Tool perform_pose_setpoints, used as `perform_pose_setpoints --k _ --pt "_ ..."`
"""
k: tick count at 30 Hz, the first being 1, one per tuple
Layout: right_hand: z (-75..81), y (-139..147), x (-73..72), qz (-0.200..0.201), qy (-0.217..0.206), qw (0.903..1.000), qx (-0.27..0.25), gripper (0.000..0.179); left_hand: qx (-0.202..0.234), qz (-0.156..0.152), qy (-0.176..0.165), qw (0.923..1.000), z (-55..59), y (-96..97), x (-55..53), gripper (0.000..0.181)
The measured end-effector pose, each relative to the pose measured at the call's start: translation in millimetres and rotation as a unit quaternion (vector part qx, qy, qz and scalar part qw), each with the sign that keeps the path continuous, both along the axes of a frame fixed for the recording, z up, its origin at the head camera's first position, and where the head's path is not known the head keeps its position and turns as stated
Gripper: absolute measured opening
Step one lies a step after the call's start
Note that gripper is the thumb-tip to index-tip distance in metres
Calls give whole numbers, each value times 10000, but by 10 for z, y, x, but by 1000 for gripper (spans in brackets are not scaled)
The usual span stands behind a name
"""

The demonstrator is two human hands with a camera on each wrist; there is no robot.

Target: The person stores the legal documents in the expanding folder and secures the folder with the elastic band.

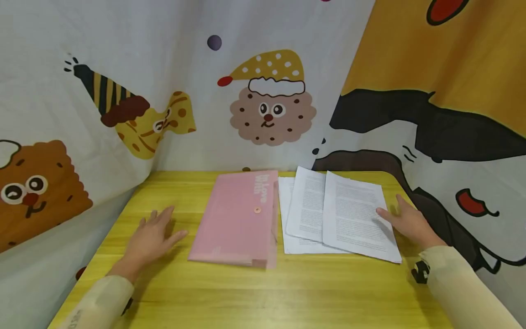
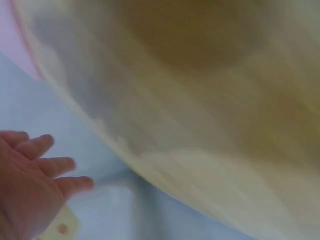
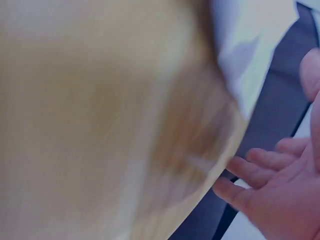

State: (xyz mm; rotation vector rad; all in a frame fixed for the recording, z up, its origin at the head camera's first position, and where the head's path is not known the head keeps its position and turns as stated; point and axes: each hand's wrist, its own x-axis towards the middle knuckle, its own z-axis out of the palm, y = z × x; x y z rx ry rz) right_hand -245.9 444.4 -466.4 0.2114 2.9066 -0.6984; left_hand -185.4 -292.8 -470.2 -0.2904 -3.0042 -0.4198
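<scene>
A pink document folder [image 1: 236,219] with a small round button lies on the wooden table, its white lettering near the far right corner. To its right, printed sheets of paper [image 1: 355,214] lie in overlapping, fanned stacks. My left hand [image 1: 149,240] is left of the folder, fingers spread and holding nothing; the left wrist view shows the same fingers loosely extended. My right hand [image 1: 411,221] is at the right edge of the papers, its thumb overlapping the rightmost sheet in the head view. In the right wrist view its fingers are extended, with no object in them.
The yellow wood-grain table [image 1: 287,297] ends at a cloth curtain [image 1: 197,27] printed with cartoon figures, which hangs behind it and along both sides. A dark band with a buckle-like piece [image 1: 421,272] shows at the right sleeve's cuff.
</scene>
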Motion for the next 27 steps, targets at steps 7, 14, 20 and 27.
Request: perform_pose_setpoints --k 7,14,20,27 --pt "242 -212 -56 -1021 -532 9899 -830 119 357 -167 113 9992 217 840 -150 89" --pt "275 -431 -117 -1000 -986 9881 -634 135 -308 -219 -512 9980 316 1901 -334 108" --pt "197 -606 -139 -888 -928 9915 211 134 -921 -100 -976 9909 294 2531 -509 117" --pt "120 -735 -109 -916 -713 9905 736 124 -798 403 -1635 9825 246 2854 -619 113"
